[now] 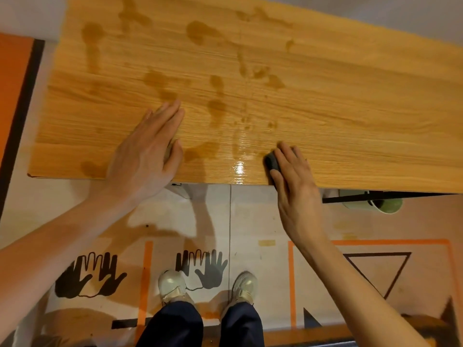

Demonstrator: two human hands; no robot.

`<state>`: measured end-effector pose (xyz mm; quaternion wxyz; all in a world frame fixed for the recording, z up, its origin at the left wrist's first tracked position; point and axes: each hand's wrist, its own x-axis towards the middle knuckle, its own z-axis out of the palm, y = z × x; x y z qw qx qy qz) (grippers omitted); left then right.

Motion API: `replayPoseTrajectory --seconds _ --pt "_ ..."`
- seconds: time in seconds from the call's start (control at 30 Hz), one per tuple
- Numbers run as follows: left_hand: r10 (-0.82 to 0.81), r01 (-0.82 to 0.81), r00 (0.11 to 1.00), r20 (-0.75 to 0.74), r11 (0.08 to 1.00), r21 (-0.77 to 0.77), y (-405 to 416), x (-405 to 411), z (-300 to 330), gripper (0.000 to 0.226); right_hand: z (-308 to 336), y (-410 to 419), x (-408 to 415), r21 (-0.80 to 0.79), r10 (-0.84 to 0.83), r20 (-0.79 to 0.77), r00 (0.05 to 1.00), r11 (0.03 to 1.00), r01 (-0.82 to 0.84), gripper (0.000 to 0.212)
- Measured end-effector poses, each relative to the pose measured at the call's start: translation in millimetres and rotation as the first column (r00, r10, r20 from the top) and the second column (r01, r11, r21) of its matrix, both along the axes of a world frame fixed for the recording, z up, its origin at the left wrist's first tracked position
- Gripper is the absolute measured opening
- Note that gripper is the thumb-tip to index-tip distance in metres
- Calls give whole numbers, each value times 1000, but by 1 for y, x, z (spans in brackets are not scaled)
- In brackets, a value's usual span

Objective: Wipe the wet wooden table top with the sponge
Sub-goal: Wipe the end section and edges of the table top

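Note:
The wooden table top (338, 101) fills the upper part of the head view. Dark wet patches (200, 31) are scattered over its left and middle, and a shiny wet streak (240, 161) lies near the front edge. My right hand (293, 181) presses a dark grey sponge (272, 161) onto the table at the front edge, just right of that streak; most of the sponge is hidden under my fingers. My left hand (147, 151) lies flat on the table to the left, fingers together, holding nothing.
A green cup (383, 205) lies under the table at the right beside a black frame bar (350, 197). My two shoes (172, 286) stand on a floor mat with hand prints and orange lines. An orange panel (12, 78) is at the left.

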<state>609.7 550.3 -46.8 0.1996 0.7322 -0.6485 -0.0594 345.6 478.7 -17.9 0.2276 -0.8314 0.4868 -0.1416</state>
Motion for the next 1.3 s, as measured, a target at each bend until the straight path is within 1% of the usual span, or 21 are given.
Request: replayPoseTrajectory --seconds 0.1,0.2,0.27,0.33,0.43,0.47,0.53,0.6,0.67,0.7,0.77,0.83,0.9,0.93,1.0,1.07,1.17,1.23,1.3 --pt "2 -2 1000 -1 1000 2 1 1 -2 54 4 -46 22 7 4 -32 999 1000 -4 42" --pt "2 -2 1000 -8 1000 0 1 1 -1 53 3 -89 55 23 -86 -11 996 996 86 42" --pt "5 -5 1000 -13 1000 1 1 0 -1 52 0 -84 61 3 -133 2 991 991 133 42" --pt "5 -5 1000 -17 1000 5 2 0 -1 50 -1 -45 51 -9 -86 19 996 996 86 42" --pt "18 -18 1000 -25 1000 17 1 0 -1 51 -3 19 29 10 81 22 996 997 -81 42" --pt "23 -22 999 -31 1000 18 1 -1 0 51 -3 23 26 22 110 20 994 994 -111 43" --pt "29 -28 999 -41 999 18 1 -1 2 52 -1 1 32 50 124 15 992 991 -124 42" --pt "29 -28 999 -41 999 27 0 -1 3 53 -1 -36 52 21 87 -9 996 996 -87 41" --pt "20 -18 999 -44 999 38 0 -1 3 54 0 -72 71 24 -25 8 1000 999 25 40" --pt "18 -16 999 -48 999 42 0 0 3 54 0 -81 79 29 -81 28 996 996 80 40" --pt "15 -12 999 -50 999 48 1 0 3 54 -1 -70 85 41 -142 75 987 989 140 39" --pt "16 -13 999 -50 998 64 0 0 3 55 -1 -27 78 35 -87 95 992 996 84 38" --pt "17 -13 998 -60 997 74 -1 1 2 57 -2 22 65 21 37 84 996 999 -39 39" --pt "15 -11 998 -66 997 71 -2 1 2 57 -3 33 60 25 84 82 993 996 -87 40" --pt "8 -4 996 -84 999 54 -3 2 3 55 -1 16 64 52 123 83 989 990 -128 40" --pt "-2 7 995 -103 999 45 -1 3 4 54 -1 -18 82 31 102 47 994 994 -103 39" --pt "-33 39 992 -122 998 50 2 6 6 52 2 -62 111 48 -44 76 996 998 40 38" --pt "-27 33 994 -105 998 56 2 14 10 54 1 -58 115 62 -112 114 987 993 105 37" --pt "19 -16 995 -93 999 38 -1 26 12 53 1 -24 105 55 -96 127 987 994 89 37"
